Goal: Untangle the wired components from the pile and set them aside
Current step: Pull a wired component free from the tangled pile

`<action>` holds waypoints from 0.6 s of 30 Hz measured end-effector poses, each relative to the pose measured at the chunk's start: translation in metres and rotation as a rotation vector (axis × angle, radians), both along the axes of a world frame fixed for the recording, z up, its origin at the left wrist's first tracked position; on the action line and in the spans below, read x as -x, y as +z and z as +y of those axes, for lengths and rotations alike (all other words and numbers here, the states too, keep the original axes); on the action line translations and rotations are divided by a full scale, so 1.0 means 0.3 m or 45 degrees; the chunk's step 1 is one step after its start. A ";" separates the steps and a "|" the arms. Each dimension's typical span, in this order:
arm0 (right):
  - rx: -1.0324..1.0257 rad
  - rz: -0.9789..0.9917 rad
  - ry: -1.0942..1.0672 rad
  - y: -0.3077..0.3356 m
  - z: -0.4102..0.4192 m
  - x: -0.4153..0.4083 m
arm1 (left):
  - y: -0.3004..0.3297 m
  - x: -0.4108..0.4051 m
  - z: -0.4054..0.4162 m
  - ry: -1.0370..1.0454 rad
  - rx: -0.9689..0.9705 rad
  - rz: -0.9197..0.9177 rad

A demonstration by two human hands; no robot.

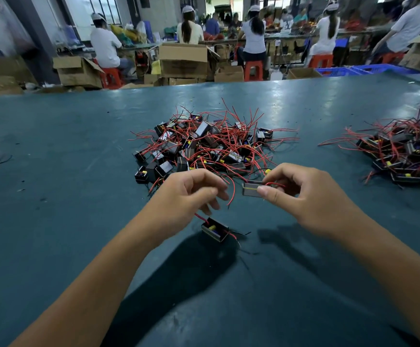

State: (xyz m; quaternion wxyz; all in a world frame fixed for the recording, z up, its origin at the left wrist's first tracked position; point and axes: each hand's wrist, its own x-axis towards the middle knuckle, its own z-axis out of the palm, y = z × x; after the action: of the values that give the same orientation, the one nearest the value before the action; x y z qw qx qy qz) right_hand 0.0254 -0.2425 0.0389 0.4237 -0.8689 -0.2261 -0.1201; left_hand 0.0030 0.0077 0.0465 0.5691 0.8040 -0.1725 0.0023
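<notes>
Right hand [311, 196]: thumb and fingers pinch a small black component [251, 190] by its near end.
Left hand [188, 196]: fingers curled together, closed on a red wire [232, 194] that arcs between the two grips.
Hanging component [214, 229]: just below the left grip, on a red lead, over the green table [53, 196].
Pile [203, 144]: beyond both grips.
Second heap [409, 154]: well right of the right grip.
</notes>
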 end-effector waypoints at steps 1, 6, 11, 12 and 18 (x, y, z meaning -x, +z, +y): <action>0.094 -0.002 -0.059 -0.005 -0.011 -0.010 | 0.005 -0.002 0.020 -0.033 -0.236 -0.121; 0.499 0.195 -0.172 -0.030 -0.032 -0.039 | 0.007 0.016 0.022 -0.263 -0.611 -0.298; 0.712 0.293 -0.100 -0.033 -0.037 -0.035 | -0.028 -0.003 0.016 -0.320 -0.900 -0.317; 0.722 0.311 -0.078 -0.029 -0.041 -0.035 | -0.031 -0.006 0.018 -0.321 -0.927 -0.302; 0.734 0.321 0.097 -0.017 -0.040 -0.034 | -0.022 -0.012 0.027 -0.338 -0.996 -0.264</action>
State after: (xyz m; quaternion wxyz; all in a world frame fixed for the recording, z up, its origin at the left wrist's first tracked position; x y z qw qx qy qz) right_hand 0.0356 -0.2545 0.0339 0.1888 -0.9522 -0.2288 0.0735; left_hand 0.0065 0.0159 0.0397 0.1961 0.9256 -0.3187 -0.0560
